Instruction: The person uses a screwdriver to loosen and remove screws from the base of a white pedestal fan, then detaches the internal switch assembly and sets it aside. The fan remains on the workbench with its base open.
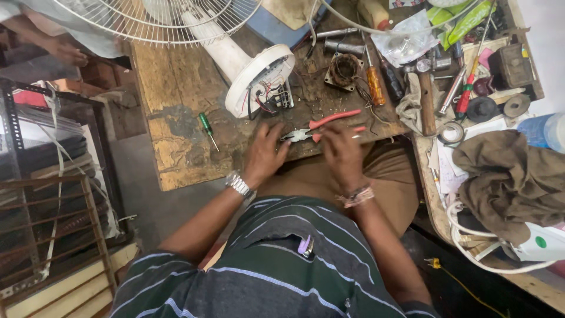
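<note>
We see our left hand (pixel 265 154) and right hand (pixel 341 152) meeting at the near edge of the worn wooden counter (pixel 170 88), over a pair of red-handled pliers (pixel 321 125). The left fingers (pixel 276 132) curl narrowly beside the pliers' metal nose; the right fingers (pixel 335 132) close around the lower red handle, and whether they also pinch something small we cannot tell.

Just beyond the pliers a white fan base (pixel 259 79) lies tipped over with its wires showing, its wire grille (pixel 170 20) reaching to the top edge. A green screwdriver (pixel 207 129) lies apart to the left. To the right rest a rusty motor core (pixel 344 70), an orange-handled screwdriver (pixel 375 82) and a hammer (pixel 426 100), with tape rolls and small tools crowded behind. A brown cloth (pixel 512 176) is heaped on the right side, above a white cable (pixel 471 250).

A metal rack (pixel 35 176) stands at the left, and another person's arm (pixel 53 44) shows top left.
</note>
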Motion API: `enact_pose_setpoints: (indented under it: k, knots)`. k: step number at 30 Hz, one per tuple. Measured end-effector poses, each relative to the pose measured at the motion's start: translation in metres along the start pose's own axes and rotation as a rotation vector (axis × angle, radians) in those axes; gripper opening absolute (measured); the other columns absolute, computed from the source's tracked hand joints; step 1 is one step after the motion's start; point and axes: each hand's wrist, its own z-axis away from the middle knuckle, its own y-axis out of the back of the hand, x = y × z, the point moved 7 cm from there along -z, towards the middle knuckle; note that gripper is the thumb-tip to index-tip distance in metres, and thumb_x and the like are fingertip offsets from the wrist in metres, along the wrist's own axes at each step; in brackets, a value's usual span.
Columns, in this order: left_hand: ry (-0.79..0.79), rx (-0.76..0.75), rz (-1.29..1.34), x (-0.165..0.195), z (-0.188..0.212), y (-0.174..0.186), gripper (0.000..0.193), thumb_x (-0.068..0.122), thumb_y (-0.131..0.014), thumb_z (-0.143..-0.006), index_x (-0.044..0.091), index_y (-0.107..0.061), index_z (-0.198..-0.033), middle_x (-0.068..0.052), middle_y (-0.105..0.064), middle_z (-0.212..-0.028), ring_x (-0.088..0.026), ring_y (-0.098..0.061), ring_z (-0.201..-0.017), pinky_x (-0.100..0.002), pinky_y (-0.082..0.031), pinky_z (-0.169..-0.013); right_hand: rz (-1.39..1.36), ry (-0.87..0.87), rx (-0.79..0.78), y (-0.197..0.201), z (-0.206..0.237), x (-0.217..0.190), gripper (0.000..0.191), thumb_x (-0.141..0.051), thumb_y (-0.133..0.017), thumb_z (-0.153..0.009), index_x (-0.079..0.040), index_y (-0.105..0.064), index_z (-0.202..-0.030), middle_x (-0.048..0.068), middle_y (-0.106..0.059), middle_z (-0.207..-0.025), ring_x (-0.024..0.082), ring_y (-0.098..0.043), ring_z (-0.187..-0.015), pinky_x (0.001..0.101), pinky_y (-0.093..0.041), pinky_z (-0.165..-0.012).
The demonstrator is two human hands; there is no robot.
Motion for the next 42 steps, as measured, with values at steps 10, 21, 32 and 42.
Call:
enact_pose_setpoints:
  k: [10, 21, 32, 42]
  knots:
    - [0.119, -0.248, -0.330, 0.034, -0.078, -0.018, 0.065, 0.023, -0.075, -0.080, 0.009, -0.054, -0.140, -0.031, -0.046, -0.140, -0.042, -0.066, -0.088, -0.051, -0.057, -0.071, 0.060, -0.042, -0.179, -0.009, -0.008, 0.005, 0.022, -0.008, -0.074, -0.090, -0.004, -0.069, -0.112, 0.015, -0.064, -0.125, 0.035, -0.065, -0.110, 0.0434, -0.054, -0.089]
    - [-0.048, 0.022, -0.047, 0.033, -0.069, 0.011, 0.018, 0.016, -0.070, -0.091, 0.006, -0.066, -0.105, -0.020, -0.065, -0.109, -0.041, -0.066, -0.090, -0.050, -0.054, -0.075, 0.029, 0.008, -0.106, 0.000, -0.015, -0.005, 0.022, -0.006, -0.076, -0.088, -0.004, -0.070, -0.109, 0.012, -0.065, -0.123, 0.033, -0.065, -0.109, 0.0412, -0.054, -0.091]
    - [-0.228, -0.105, 0.118, 0.030, -0.011, -0.008, 0.014, 0.015, -0.070, -0.090, 0.008, -0.066, -0.100, -0.015, -0.064, -0.093, -0.038, -0.064, -0.082, -0.049, -0.051, -0.071, -0.080, -0.255, -0.121, -0.005, -0.018, 0.001, 0.022, -0.010, -0.075, -0.095, -0.009, -0.072, -0.116, 0.007, -0.068, -0.116, 0.028, -0.070, -0.100, 0.0365, -0.057, -0.081]
    - [-0.267, -0.105, 0.162, 0.047, 0.024, -0.005, 0.017, 0.019, -0.069, -0.092, 0.011, -0.070, -0.107, -0.012, -0.064, -0.094, -0.035, -0.065, -0.079, -0.045, -0.053, -0.066, 0.195, -0.208, -0.399, -0.082, -0.083, -0.010, 0.086, -0.041, -0.086, -0.073, -0.011, -0.050, -0.145, 0.022, -0.041, -0.151, 0.044, -0.050, -0.124, 0.0588, -0.041, -0.097]
